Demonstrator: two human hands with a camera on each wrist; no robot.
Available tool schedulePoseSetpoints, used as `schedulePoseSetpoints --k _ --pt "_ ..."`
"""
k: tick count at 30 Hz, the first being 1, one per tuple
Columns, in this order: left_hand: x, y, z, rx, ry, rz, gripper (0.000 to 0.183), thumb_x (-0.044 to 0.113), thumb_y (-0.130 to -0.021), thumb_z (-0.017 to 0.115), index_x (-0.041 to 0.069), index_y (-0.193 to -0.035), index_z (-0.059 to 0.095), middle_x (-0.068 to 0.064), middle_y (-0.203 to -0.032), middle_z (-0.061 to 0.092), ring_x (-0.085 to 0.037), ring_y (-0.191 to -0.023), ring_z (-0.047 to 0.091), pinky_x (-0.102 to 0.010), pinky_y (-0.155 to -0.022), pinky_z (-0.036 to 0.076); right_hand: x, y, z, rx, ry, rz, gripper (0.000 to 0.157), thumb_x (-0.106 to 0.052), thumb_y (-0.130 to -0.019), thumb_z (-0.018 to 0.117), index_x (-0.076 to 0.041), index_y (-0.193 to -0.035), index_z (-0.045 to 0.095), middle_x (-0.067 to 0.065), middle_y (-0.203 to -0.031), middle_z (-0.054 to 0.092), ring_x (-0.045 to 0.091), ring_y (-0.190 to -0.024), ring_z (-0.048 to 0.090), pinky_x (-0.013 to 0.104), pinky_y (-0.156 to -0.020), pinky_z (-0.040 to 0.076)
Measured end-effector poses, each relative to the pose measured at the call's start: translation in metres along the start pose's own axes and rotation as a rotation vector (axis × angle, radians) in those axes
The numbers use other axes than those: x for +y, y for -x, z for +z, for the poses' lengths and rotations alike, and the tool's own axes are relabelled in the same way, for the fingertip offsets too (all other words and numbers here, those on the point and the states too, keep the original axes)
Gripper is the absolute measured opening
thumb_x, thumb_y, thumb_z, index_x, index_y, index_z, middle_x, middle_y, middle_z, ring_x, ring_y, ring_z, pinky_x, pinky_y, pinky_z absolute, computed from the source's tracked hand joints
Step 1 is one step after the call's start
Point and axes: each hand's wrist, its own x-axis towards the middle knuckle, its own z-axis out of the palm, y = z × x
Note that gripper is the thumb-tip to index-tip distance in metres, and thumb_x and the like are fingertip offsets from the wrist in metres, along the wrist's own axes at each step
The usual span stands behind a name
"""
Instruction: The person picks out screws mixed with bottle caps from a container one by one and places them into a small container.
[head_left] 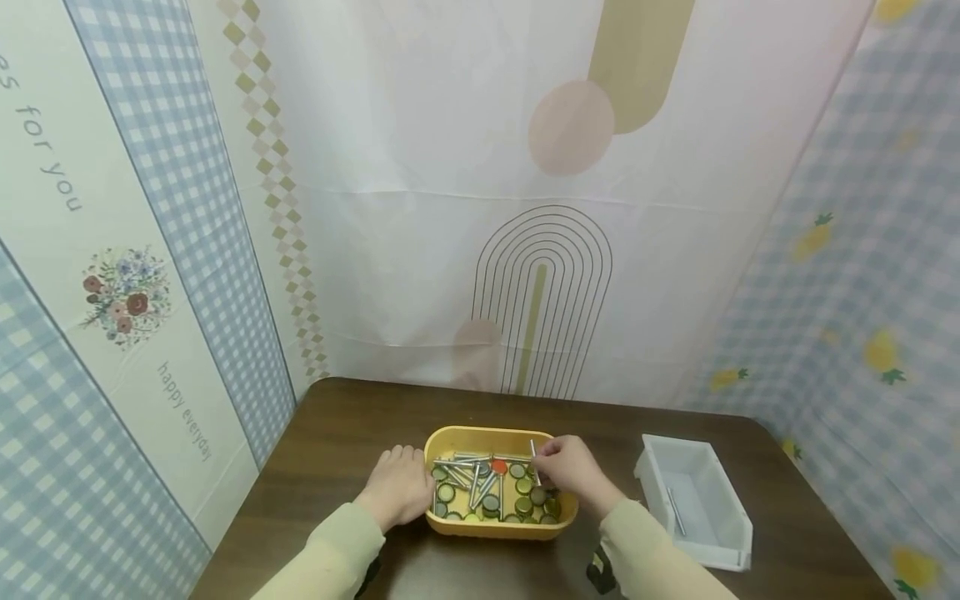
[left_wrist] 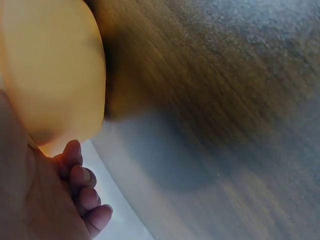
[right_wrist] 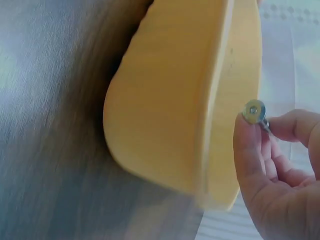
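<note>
A yellow plastic bin (head_left: 504, 532) stands on the table, holding several long silver bolts (head_left: 480, 483), bottle caps (head_left: 523, 505) and one red round piece (head_left: 499, 467). At its left end my left hand (head_left: 402, 485) holds the rim, thumb over the edge. In the left wrist view, the loosely bent fingers (left_wrist: 89, 182) lie outside the bin wall (left_wrist: 55, 60). My right hand (head_left: 573, 468) is over the bin's right end and pinches a bolt (right_wrist: 255, 111) between thumb and finger. The bolt's flat round head, with a socket in it, faces the right wrist camera.
A white open bin (head_left: 705, 500) stands at the right of the dark wooden table (head_left: 360, 408), with one silver bolt (head_left: 677, 511) lying in it. Patterned cloth (head_left: 420, 275) hangs behind the table and on both sides.
</note>
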Motion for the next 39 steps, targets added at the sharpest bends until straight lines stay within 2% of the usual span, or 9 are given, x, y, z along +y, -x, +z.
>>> schedulePoseSetpoints --k 4,8,17,26,34,39 --pt "0.000 -0.001 0.001 0.004 0.009 -0.003 0.030 0.024 -0.093 0.045 -0.003 -0.099 0.056 -0.011 -0.091 0.050 -0.030 -0.092 0.047 -0.047 -0.086 0.037 0.006 -0.001 -0.011 -0.006 -0.086 0.015 0.012 -0.006 -0.088 0.061 0.005 -0.089 0.065 0.013 -0.081 0.061 0.020 -0.070 0.063 0.038 -0.065 0.055" --pt "0.002 -0.002 0.002 0.009 0.004 0.001 0.030 0.024 -0.093 0.047 -0.004 -0.101 0.055 -0.012 -0.091 0.047 -0.030 -0.092 0.044 -0.047 -0.086 0.035 0.014 -0.001 -0.025 0.002 -0.113 -0.004 0.015 -0.008 -0.088 0.062 0.006 -0.095 0.065 0.015 -0.086 0.063 0.023 -0.072 0.065 0.038 -0.067 0.055" --pt "0.004 -0.002 0.004 0.008 -0.001 0.004 0.030 0.025 -0.093 0.048 -0.004 -0.100 0.054 -0.012 -0.090 0.044 -0.029 -0.090 0.041 -0.047 -0.084 0.034 0.029 0.004 -0.063 0.065 -0.094 -0.007 0.019 -0.012 -0.089 0.063 0.004 -0.099 0.066 0.014 -0.090 0.066 0.024 -0.075 0.067 0.037 -0.069 0.055" --pt "0.003 -0.003 0.006 0.003 0.010 -0.019 0.029 0.025 -0.092 0.048 -0.003 -0.099 0.053 -0.011 -0.089 0.044 -0.029 -0.089 0.041 -0.046 -0.082 0.034 0.043 0.009 -0.096 0.029 -0.125 0.001 0.028 -0.016 -0.095 0.059 0.007 -0.111 0.062 0.019 -0.105 0.062 0.026 -0.086 0.067 0.038 -0.078 0.054" --pt "0.004 -0.003 0.005 0.001 0.030 -0.005 0.024 0.023 -0.092 0.047 -0.001 -0.093 0.052 -0.010 -0.087 0.043 -0.028 -0.085 0.039 -0.046 -0.079 0.033 0.055 0.017 -0.122 0.035 -0.104 0.033 0.038 -0.021 -0.096 0.060 0.010 -0.117 0.057 0.019 -0.108 0.061 0.027 -0.092 0.066 0.037 -0.079 0.054" --pt "0.003 -0.002 0.004 -0.008 0.021 -0.021 0.025 0.024 -0.092 0.047 0.000 -0.095 0.052 -0.011 -0.088 0.044 -0.028 -0.086 0.039 -0.047 -0.080 0.033 0.065 0.022 -0.136 0.012 -0.114 0.050 0.038 -0.022 -0.096 0.059 0.010 -0.115 0.056 0.020 -0.111 0.057 0.026 -0.097 0.063 0.038 -0.083 0.052"
